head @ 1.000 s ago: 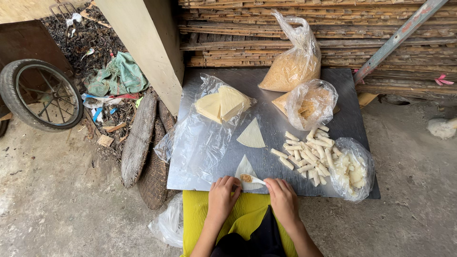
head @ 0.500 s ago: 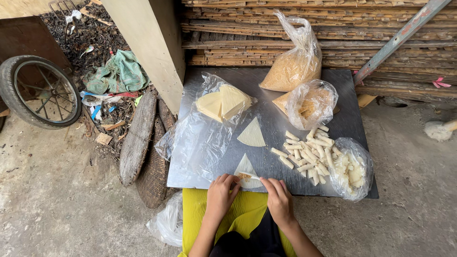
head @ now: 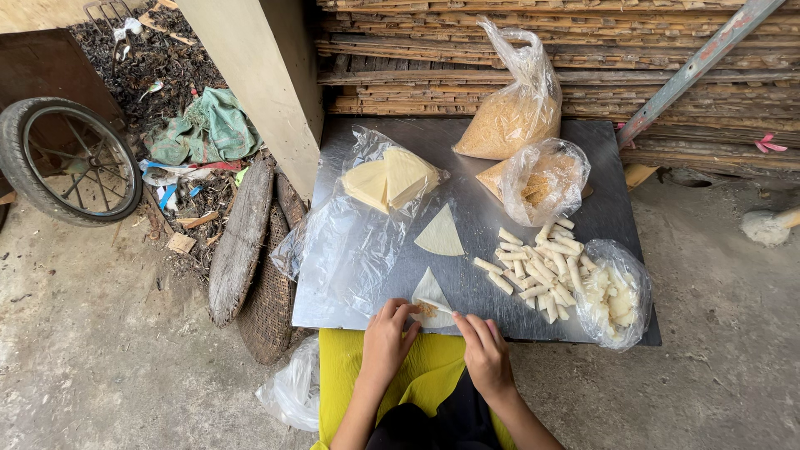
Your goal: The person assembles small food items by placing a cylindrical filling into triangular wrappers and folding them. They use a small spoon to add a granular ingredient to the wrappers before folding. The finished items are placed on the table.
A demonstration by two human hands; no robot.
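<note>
From the head view, both hands work at the near edge of a grey metal table (head: 608,175). The left hand (head: 388,335) has its fingers curled onto the left corner of a pale triangular wrapper (head: 432,293) that lies flat on the table with a small heap of brown filling (head: 427,310) on it. The right hand (head: 486,350) sits just beside it, its fingertips pinching the lower right edge of the same wrapper, part of which looks folded over the filling; neither hand is spread wide. A second triangular wrapper (head: 441,233) lies flat farther up the table, apart from the first. To its left, a stack of wrappers (head: 389,179) rests on a crumpled clear plastic sheet (head: 342,250). To the right lies a loose pile of finished white rolls (head: 537,267), and touching that pile is an open clear bag of rolls (head: 615,293) at the table's right edge. Two plastic bags of brown filling stand at the far side: a tall bag (head: 512,108) against stacked wood and a smaller open bag (head: 542,179) in front of it. A bicycle wheel (head: 71,162) leans at the far left on the concrete floor.
</note>
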